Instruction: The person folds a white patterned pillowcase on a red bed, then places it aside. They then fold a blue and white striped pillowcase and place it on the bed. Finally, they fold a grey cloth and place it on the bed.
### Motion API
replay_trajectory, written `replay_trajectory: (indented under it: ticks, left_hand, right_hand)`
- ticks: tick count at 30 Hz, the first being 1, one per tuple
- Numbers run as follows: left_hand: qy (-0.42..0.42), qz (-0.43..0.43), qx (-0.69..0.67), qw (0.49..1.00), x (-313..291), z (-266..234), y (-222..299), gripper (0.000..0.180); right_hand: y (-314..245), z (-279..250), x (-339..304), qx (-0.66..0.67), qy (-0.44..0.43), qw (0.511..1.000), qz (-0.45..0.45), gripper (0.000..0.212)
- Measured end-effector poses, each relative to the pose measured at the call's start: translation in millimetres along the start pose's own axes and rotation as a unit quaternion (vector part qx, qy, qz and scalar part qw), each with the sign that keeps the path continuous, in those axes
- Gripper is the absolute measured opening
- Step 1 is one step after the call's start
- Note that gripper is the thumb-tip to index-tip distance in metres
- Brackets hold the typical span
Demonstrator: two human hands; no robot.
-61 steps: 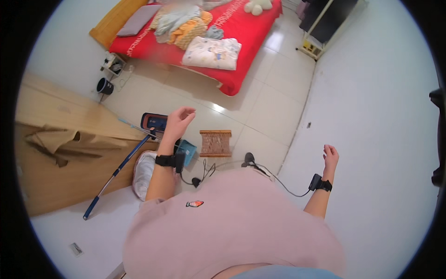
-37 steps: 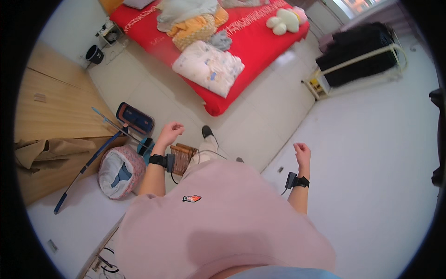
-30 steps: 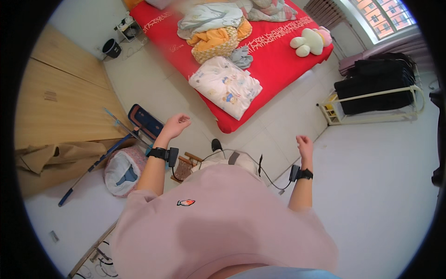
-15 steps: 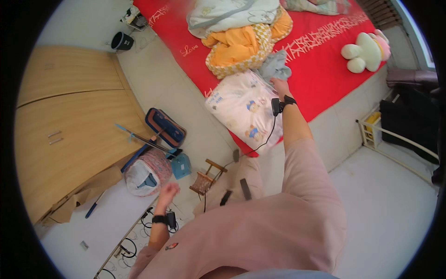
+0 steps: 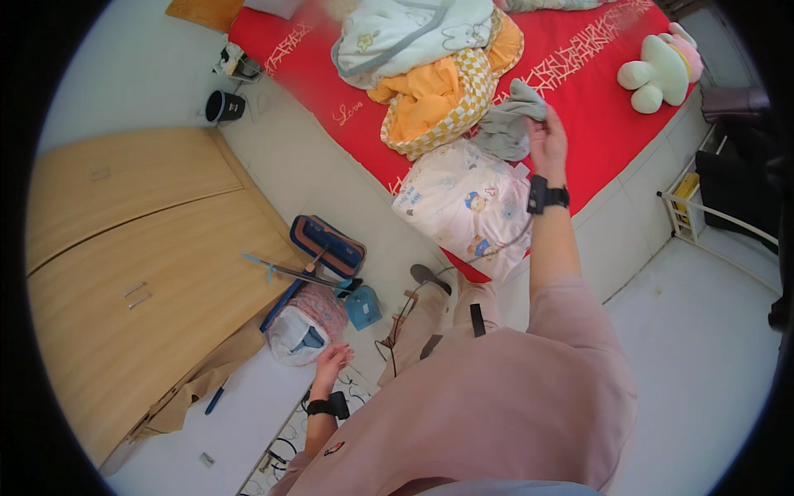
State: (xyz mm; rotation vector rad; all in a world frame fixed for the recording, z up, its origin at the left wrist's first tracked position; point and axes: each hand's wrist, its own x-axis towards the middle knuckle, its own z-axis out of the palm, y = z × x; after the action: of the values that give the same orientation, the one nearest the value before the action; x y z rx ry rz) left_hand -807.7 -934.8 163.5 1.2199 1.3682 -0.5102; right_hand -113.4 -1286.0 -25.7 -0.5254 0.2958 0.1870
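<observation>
My right hand (image 5: 547, 147) reaches over the red bed (image 5: 579, 157) and pinches the edge of a crumpled grey cloth (image 5: 502, 132), part of which is raised. Beside that hand, at the bed's near edge, a folded white-pink blanket (image 5: 459, 194) with cartoon bears is spread. An orange quilt (image 5: 426, 95) with a checked border touches the cloth's far side. Low on the left my left hand (image 5: 334, 360) hangs with nothing in it, its fingers loosely apart. Close to it stands a pinkish laundry bag (image 5: 331, 310) with a white lining.
A white bunny-patterned blanket (image 5: 405, 37) lies beyond the quilt, and a plush toy (image 5: 662, 74) sits at the bed's right. Wooden cabinets (image 5: 149, 273) line the left. A blue dustpan (image 5: 362, 307) is on the floor. A metal rack (image 5: 682, 198) stands at right.
My right hand has lifted part of the grey cloth and shifted to the right. My body and view have turned slightly, and my left hand has swung a little right and down.
</observation>
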Motion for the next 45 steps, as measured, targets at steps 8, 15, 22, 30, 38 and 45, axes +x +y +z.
replay_trajectory:
  ticks: [8,15,22,30,38,45]
  left_hand:
    - [-0.102,0.36,0.157,0.914,-6,44,195,0.027]
    - [-0.175,0.631,0.228,0.72,-106,89,353,0.086]
    - [-0.247,0.614,0.276,0.697,-127,79,361,0.069]
    - [-0.351,0.576,0.079,0.734,-147,-45,372,0.031]
    - [-0.441,0.567,-0.025,0.696,-188,-49,368,0.055]
    - [-0.261,0.67,0.144,0.68,-162,-64,323,0.094]
  right_hand:
    - [-145,260,-185,-0.164,-0.257,0.951,-0.049,0.013]
    - [-108,411,-392,-0.34,-0.409,0.842,-0.086,0.013]
    - [-84,449,-468,-0.266,-0.329,0.864,-0.273,0.013]
    - [-110,393,-437,-0.371,-0.047,0.88,-0.294,0.024]
    - [52,417,-513,-0.603,-0.442,0.639,-0.183,0.059]
    - [99,428,-492,-0.451,-0.34,0.809,-0.159,0.028]
